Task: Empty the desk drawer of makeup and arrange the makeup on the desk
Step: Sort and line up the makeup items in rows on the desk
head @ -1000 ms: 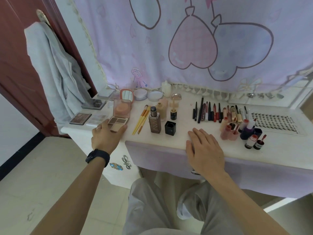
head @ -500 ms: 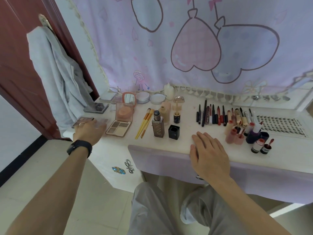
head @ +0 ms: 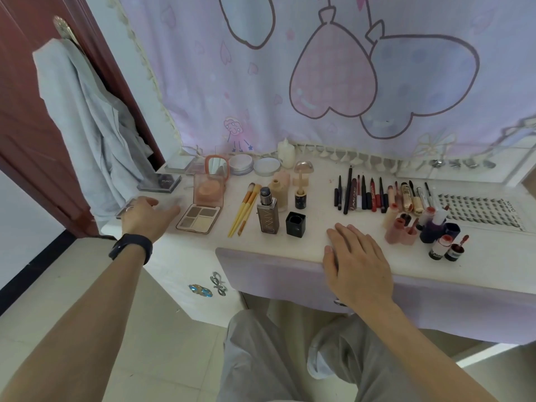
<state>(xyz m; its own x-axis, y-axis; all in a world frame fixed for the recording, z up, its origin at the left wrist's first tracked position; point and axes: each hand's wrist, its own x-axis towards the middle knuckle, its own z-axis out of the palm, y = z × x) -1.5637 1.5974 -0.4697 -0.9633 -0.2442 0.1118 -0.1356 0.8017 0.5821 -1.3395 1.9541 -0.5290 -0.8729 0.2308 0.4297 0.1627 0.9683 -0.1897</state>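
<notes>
A person's left hand (head: 145,216) reaches to the left of the frame, forearm extended, fingers stretched loose and blurred over a clear-lidded palette (head: 171,202), gripping nothing. The right hand (head: 356,262) lies flat, palm down, on the worktop (head: 317,203) front edge at centre. An eyeshadow palette (head: 198,217), makeup brushes (head: 245,210), a foundation bottle (head: 268,214) and liner pencils (head: 362,195) line the worktop.

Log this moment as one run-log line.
left hand: fingers resting on clear palette, desk left end | right hand: flat on desk front edge | eyeshadow quad: untouched | phase: arranging makeup
</notes>
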